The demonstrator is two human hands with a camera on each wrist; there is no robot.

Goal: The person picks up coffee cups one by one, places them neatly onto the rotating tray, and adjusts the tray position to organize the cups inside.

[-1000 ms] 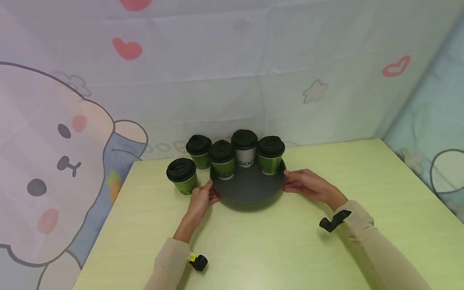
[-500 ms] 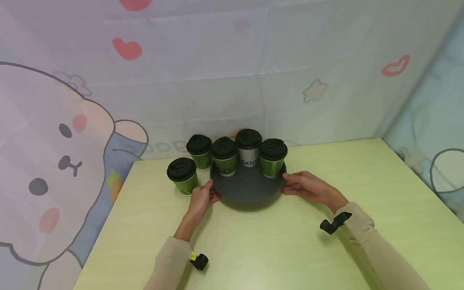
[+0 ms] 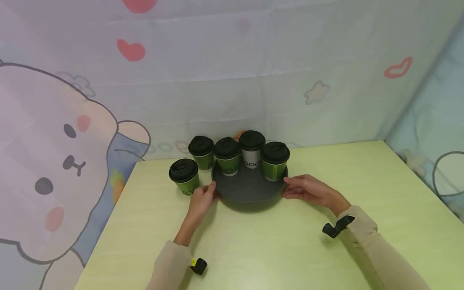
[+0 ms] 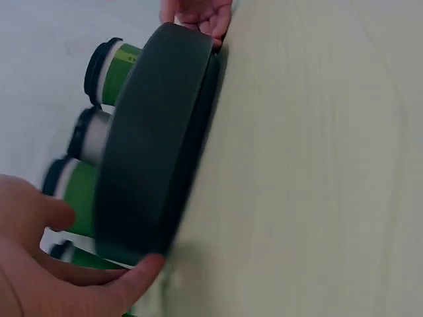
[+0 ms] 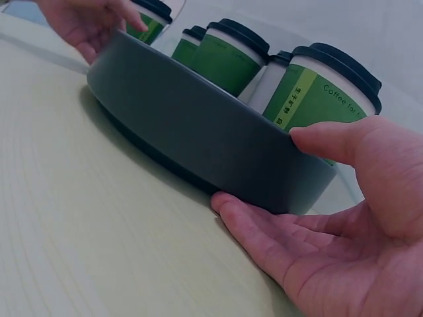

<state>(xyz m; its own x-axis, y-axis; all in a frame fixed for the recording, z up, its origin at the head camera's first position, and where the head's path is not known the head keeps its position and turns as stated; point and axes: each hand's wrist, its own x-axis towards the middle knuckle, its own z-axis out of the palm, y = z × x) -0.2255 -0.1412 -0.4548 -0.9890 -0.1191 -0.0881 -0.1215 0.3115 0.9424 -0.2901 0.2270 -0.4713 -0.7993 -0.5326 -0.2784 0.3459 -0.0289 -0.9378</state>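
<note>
A round dark grey tray (image 3: 250, 190) with a raised wall carries three lidded paper coffee cups: a green cup (image 3: 228, 164) at left, a white cup (image 3: 251, 158) at the back and another green cup (image 3: 274, 170) at right. My left hand (image 3: 201, 201) grips the tray's left side, its thumb by the rim and fingers at the lower edge. Opposite it, my right hand (image 3: 308, 189) holds the right side; in the right wrist view the thumb (image 5: 324, 140) lies at the rim and the fingers (image 5: 254, 231) reach under the bottom edge.
Two more green lidded cups stand on the pale table (image 3: 253, 249) left of the tray: a front cup (image 3: 186, 177) close beside my left hand and a rear cup (image 3: 201, 153) near the wall. A printed cloth backdrop (image 3: 217, 80) rises behind the table's back edge.
The cups on the tray have shifted a little clockwise: the left one farther back, the white one rightward, the right one nearer. Both hands stay at the tray's sides.
</note>
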